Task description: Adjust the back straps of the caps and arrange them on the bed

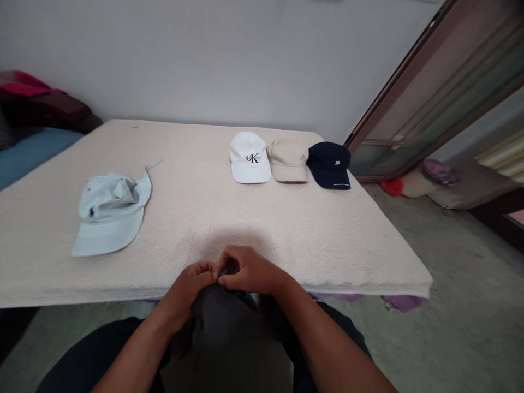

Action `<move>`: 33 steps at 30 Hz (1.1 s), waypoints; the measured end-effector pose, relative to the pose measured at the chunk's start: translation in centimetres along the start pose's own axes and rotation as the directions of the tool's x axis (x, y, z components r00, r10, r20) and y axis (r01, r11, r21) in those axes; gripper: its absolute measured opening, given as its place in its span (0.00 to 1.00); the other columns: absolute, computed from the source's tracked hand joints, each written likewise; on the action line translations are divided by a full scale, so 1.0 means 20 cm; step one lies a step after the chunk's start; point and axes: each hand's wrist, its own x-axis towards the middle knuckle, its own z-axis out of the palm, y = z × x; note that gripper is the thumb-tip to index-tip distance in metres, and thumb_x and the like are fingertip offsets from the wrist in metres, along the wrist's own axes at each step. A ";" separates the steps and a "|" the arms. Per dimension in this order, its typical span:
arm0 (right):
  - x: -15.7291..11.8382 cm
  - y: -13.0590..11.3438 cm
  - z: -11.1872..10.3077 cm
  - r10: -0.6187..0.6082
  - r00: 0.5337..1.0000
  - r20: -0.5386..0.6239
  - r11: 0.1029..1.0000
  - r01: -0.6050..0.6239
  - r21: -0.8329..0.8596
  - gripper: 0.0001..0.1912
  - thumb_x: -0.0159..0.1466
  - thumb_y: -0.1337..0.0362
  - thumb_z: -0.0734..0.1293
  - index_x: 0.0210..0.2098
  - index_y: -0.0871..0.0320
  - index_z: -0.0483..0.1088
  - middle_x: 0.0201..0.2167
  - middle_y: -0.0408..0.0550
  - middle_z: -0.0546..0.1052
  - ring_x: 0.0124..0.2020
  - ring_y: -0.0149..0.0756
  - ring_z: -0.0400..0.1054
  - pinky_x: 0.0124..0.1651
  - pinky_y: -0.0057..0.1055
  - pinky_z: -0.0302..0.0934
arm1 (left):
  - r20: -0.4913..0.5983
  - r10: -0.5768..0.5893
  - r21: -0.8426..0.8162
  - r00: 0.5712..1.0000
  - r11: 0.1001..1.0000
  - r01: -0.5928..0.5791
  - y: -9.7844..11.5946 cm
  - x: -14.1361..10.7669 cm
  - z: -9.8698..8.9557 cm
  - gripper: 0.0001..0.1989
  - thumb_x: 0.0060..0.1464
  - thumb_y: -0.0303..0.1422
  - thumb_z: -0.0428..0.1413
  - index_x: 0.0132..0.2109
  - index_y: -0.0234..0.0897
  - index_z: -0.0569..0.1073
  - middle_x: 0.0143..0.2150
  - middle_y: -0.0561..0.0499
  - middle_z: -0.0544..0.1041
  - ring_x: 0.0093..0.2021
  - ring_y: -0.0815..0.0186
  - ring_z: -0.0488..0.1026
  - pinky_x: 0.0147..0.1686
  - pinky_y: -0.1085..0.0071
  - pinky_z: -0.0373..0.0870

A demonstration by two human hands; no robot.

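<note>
At the near edge of the table, a dark grey cap (223, 316) hangs from my two hands, its lower part dim and blurred. My left hand (198, 278) pinches a narrow piece at its top edge, which looks like the strap. The fingers of my right hand (241, 268) close on the same spot, their tips nearly touching the left ones. To the left lies a pale blue cap (110, 210), crumpled, with its strap loose and sticking out behind. A white cap (249, 158), a beige cap (289, 162) and a navy cap (329, 164) sit in a row farther back.
A cream textured cloth (184, 202) covers the table, which meets a pale wall (204, 60) at the back. On the right are a sliding door frame (401, 71) and grey floor (462, 284). Pink fabric (28, 84) lies at the far left.
</note>
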 end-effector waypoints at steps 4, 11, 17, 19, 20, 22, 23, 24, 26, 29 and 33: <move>0.00 0.00 0.00 0.009 1.000 -0.014 1.000 -0.009 0.018 0.09 0.52 0.69 0.67 0.33 0.58 0.69 0.26 0.41 0.71 0.29 0.29 0.63 0.31 0.25 0.55 | -0.028 0.023 -0.010 0.999 1.000 -0.024 -0.01 0.01 0.00 0.06 0.41 0.29 0.58 0.25 0.36 0.67 0.18 0.59 0.64 0.18 0.75 0.57 0.20 0.77 0.50; 0.00 0.02 -0.01 0.044 0.999 -0.025 0.998 -0.042 0.053 0.08 0.53 0.66 0.68 0.33 0.59 0.68 0.27 0.42 0.71 0.30 0.29 0.64 0.30 0.25 0.55 | -0.045 0.035 -0.043 0.998 0.998 -0.037 -0.02 0.03 -0.01 0.07 0.41 0.29 0.58 0.24 0.36 0.66 0.17 0.60 0.62 0.17 0.76 0.55 0.18 0.78 0.49; 0.01 0.05 0.00 0.044 0.998 -0.033 0.989 -0.039 0.144 0.08 0.52 0.65 0.69 0.32 0.59 0.68 0.26 0.40 0.69 0.28 0.28 0.62 0.29 0.24 0.55 | -0.028 0.039 -0.028 0.999 0.999 -0.040 -0.02 0.02 -0.02 0.09 0.42 0.29 0.61 0.26 0.35 0.67 0.18 0.59 0.65 0.17 0.76 0.58 0.19 0.79 0.50; 0.02 0.05 0.00 0.045 0.999 -0.025 0.983 -0.040 0.178 0.08 0.52 0.66 0.70 0.31 0.59 0.68 0.25 0.40 0.69 0.28 0.28 0.62 0.29 0.24 0.55 | -0.030 0.029 -0.020 0.999 0.999 -0.030 -0.02 0.01 -0.01 0.09 0.42 0.30 0.62 0.26 0.35 0.68 0.18 0.58 0.66 0.17 0.76 0.59 0.19 0.79 0.51; 0.02 0.05 0.00 0.046 0.999 -0.016 0.980 -0.042 0.196 0.08 0.52 0.66 0.70 0.31 0.59 0.68 0.25 0.40 0.69 0.28 0.27 0.62 0.29 0.24 0.55 | -0.032 0.027 -0.019 0.999 0.999 -0.028 -0.02 0.01 -0.01 0.09 0.42 0.30 0.62 0.27 0.35 0.68 0.19 0.58 0.67 0.17 0.76 0.60 0.19 0.79 0.51; 0.02 0.06 0.00 0.053 0.999 0.011 0.969 -0.054 0.242 0.08 0.52 0.67 0.70 0.31 0.59 0.67 0.24 0.39 0.69 0.26 0.27 0.62 0.28 0.24 0.55 | -0.031 0.027 -0.026 0.999 0.999 -0.028 -0.01 0.01 -0.01 0.09 0.42 0.30 0.62 0.27 0.35 0.69 0.19 0.57 0.68 0.18 0.76 0.61 0.19 0.80 0.52; 0.02 0.06 0.00 0.058 0.998 0.031 0.961 -0.064 0.269 0.07 0.52 0.67 0.69 0.30 0.59 0.67 0.23 0.39 0.69 0.26 0.27 0.62 0.28 0.24 0.55 | -0.029 0.026 -0.036 0.999 0.999 -0.027 -0.01 0.01 -0.01 0.08 0.42 0.29 0.62 0.28 0.35 0.69 0.19 0.57 0.69 0.18 0.76 0.61 0.19 0.80 0.53; 0.02 0.06 0.00 0.062 0.997 0.051 0.951 -0.075 0.300 0.07 0.52 0.68 0.69 0.30 0.59 0.67 0.22 0.39 0.69 0.25 0.27 0.62 0.27 0.24 0.55 | -0.024 0.021 -0.052 0.999 0.998 -0.023 -0.01 0.01 -0.01 0.08 0.42 0.28 0.63 0.28 0.35 0.69 0.20 0.57 0.69 0.18 0.76 0.62 0.19 0.80 0.54; 0.01 0.07 -0.01 0.061 0.994 0.086 0.921 -0.090 0.379 0.06 0.53 0.69 0.68 0.30 0.59 0.67 0.22 0.39 0.69 0.25 0.27 0.63 0.27 0.24 0.55 | 0.000 0.011 -0.102 1.000 0.995 -0.011 -0.01 0.01 -0.01 0.08 0.42 0.27 0.63 0.29 0.35 0.70 0.21 0.56 0.72 0.19 0.75 0.65 0.20 0.80 0.56; 0.02 0.07 -0.01 0.026 0.993 0.118 0.850 -0.085 0.520 0.06 0.54 0.68 0.68 0.30 0.60 0.66 0.22 0.41 0.71 0.26 0.29 0.66 0.30 0.26 0.57 | 0.075 0.011 -0.206 0.997 0.979 0.005 0.00 0.00 -0.01 0.08 0.43 0.26 0.62 0.32 0.35 0.71 0.25 0.52 0.76 0.24 0.71 0.71 0.24 0.78 0.63; 0.02 0.06 -0.01 -0.010 0.994 0.110 0.728 -0.068 0.682 0.07 0.55 0.66 0.70 0.30 0.60 0.67 0.22 0.41 0.72 0.27 0.31 0.69 0.34 0.30 0.61 | 0.176 0.041 -0.283 0.984 0.959 0.010 0.01 0.00 -0.02 0.04 0.47 0.25 0.59 0.33 0.34 0.72 0.29 0.48 0.77 0.28 0.67 0.74 0.30 0.74 0.67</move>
